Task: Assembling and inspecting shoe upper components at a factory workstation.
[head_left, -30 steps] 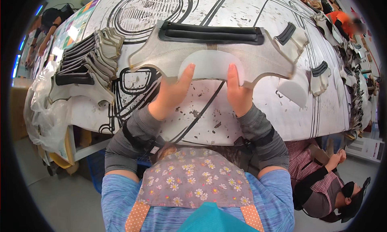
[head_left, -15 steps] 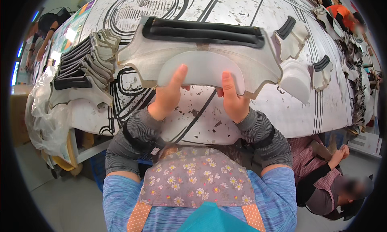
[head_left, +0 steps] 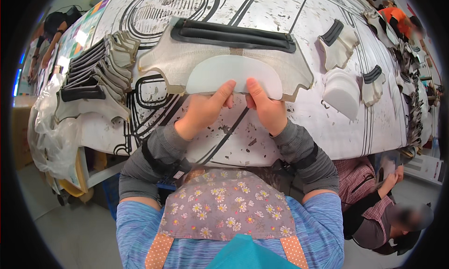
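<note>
A wide pale-grey fabric piece [head_left: 159, 56] with a padded black strip [head_left: 234, 37] along its far edge is in front of me. On top of it lies a white half-moon sheet [head_left: 231, 70], its straight edge toward me. My left hand [head_left: 203, 111] pinches the near edge of both, thumb on top of the half-moon sheet. Close beside it, my right hand [head_left: 270, 109] grips the same edge, its thumb also on the sheet. The fingers beneath the layers are mostly hidden.
To the left is a pile of similar black-edged pieces [head_left: 93, 77], with clear plastic [head_left: 54, 133] below. A stack of white half-moon sheets [head_left: 341, 93] and two smaller fabric pieces [head_left: 339, 47] lie right. A seated co-worker [head_left: 369, 203] is at lower right.
Both thumbs have moved inward along the half-moon sheet's near edge, closer together. The fabric piece's right end has shifted left, and its outline looks narrower and flatter.
</note>
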`<state>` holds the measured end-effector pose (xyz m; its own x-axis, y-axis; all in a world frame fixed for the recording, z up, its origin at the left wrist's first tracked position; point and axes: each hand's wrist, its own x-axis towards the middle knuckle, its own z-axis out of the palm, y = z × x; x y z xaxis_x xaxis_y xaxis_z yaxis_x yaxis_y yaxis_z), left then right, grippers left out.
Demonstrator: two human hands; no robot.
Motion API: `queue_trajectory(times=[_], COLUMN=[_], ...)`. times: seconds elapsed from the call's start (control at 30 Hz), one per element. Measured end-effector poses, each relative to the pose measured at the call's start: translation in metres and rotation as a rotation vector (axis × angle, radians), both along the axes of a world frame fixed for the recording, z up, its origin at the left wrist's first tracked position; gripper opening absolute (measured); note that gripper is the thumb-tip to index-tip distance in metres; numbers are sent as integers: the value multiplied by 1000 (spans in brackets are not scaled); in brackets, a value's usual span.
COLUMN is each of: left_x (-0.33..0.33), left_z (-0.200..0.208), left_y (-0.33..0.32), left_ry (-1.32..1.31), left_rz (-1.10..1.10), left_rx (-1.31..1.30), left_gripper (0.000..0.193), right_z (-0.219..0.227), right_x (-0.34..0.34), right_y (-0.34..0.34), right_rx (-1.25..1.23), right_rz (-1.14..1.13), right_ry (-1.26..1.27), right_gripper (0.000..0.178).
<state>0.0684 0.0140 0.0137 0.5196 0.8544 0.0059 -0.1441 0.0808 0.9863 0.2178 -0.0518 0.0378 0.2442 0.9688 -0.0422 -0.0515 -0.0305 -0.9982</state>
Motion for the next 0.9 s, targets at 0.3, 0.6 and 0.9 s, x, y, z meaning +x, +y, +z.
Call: queue_trajectory(times=[0.3, 0.6, 0.9], left_x=[1, -3, -2], left_z=[5, 7, -16], left_y=[-1, 9, 14], left_ry=[-80, -81, 245], left_rz=[-67, 58, 322], left_rx=[-77, -75, 518], left_gripper=[23, 28, 19], right_z=[-10, -12, -26], right_x=[-3, 12, -7], right_y=[0, 1, -2], right_rx=[58, 61, 315], right_rz=[122, -18, -176], right_ry=[-1, 250, -975], right_gripper=[22, 27, 16])
